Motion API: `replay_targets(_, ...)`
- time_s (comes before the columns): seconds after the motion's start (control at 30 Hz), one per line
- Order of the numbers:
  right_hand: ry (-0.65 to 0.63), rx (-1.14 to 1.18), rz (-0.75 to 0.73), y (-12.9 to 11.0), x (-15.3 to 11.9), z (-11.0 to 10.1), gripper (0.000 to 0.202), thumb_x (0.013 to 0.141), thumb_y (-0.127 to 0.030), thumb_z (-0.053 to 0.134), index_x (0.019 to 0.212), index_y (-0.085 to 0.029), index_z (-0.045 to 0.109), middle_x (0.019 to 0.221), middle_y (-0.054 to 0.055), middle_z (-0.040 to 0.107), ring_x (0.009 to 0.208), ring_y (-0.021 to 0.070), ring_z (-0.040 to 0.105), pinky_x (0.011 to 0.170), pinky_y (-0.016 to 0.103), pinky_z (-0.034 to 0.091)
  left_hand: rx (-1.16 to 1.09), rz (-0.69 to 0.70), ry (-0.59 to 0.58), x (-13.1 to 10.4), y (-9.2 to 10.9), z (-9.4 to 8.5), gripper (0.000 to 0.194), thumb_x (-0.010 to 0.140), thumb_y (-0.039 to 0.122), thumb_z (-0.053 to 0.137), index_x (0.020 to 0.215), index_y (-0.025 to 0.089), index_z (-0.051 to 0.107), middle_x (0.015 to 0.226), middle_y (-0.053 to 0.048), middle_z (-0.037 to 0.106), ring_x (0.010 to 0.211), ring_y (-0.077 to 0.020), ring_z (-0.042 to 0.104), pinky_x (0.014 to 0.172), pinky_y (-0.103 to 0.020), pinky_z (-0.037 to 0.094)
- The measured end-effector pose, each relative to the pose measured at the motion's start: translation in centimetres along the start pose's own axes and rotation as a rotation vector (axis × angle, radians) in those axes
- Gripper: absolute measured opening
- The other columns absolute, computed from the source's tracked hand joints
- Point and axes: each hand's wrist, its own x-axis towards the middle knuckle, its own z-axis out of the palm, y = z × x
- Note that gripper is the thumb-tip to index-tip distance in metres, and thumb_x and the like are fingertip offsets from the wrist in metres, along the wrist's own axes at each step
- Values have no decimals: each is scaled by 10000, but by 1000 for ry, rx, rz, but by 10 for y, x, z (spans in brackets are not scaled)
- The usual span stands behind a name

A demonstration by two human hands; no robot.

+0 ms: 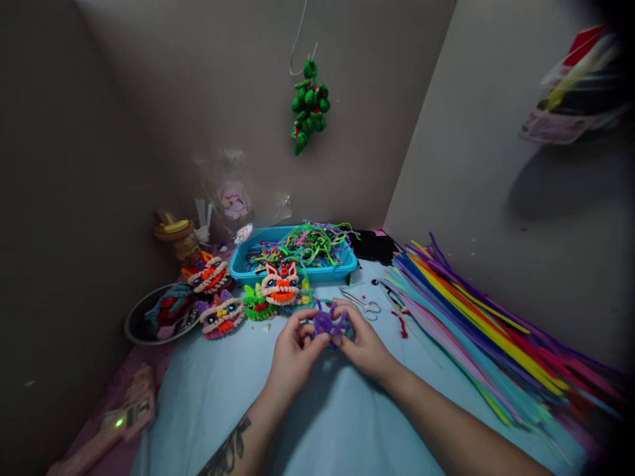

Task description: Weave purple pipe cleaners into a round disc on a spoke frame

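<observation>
Head cam, single view: worn on person's head, facing fwd & down over light-blue cloth (213, 390). Wearer's L forearm (262, 413) & R forearm (446, 413) showing at approx. 7 & 5 o'clock, so cam is looking from above the near side. L hand (292, 354) & R hand (367, 344) sitting close to lens, at 6 o'clock from ctr. Back wall (238, 99) standing farther off at 12, R wall (486, 158) filling approx. 2–3 o'clock. FOV running wide; dark blur (618, 30) covering edge at 2 o'clock.
</observation>
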Motion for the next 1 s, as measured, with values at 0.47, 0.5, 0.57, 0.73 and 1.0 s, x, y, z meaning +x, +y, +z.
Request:
replay_targets(0.47, 288, -414, -507, -23, -8, -9, 248, 740, -81, 589, 864, -293, 628, 853, 38, 549, 815, 212, 544, 761, 422, 470, -131, -8, 59, 0, -1, 1, 474, 627, 308, 767, 1001, 173, 509, 648, 33, 625, 564, -90, 534, 573, -209, 377)
replay_targets(0.5, 211, -408, -549, -25, -9, -9, 294, 744, -62, 566, 911, -296, 626, 814, 34, 566, 771, 202, 547, 719, 398, 476, -122, 10, 96, 0, -2, 0, 462, 643, 303, 757, 1008, 177, 503, 640, 42, 613, 562, -87, 527, 572, -206, 373)
replay_targets(0.57, -13, -366, -653, -30, -11, -8, 335, 761, -47, 514, 988, -274, 609, 779, 38, 614, 736, 193, 564, 663, 363, 479, -100, 46, 169, 1, -2, -1, 436, 664, 289, 741, 1010, 185, 497, 620, 62, 584, 552, -80, 509, 565, -200, 364)
replay_targets(0.73, -285, -331, -758, -36, -10, -5, 271, 814, -104, 445, 990, -237, 602, 799, 57, 672, 765, 192, 596, 673, 360, 487, -73, 85, 245, 3, -4, -3, 400, 692, 264, 716, 1013, 190, 490, 636, 67, 574, 554, -73, 494, 566, -196, 365)
replay_targets(1.0, 161, -145, -286, -15, -4, -5, 211, 822, -101, 519, 975, -239, 563, 850, 39, 619, 823, 183, 589, 722, 329, 489, 3, 37, 201, 2, -7, 0, 401, 652, 284, 735, 973, 176, 519, 568, 70, 565, 466, -64, 444, 483, -181, 317)
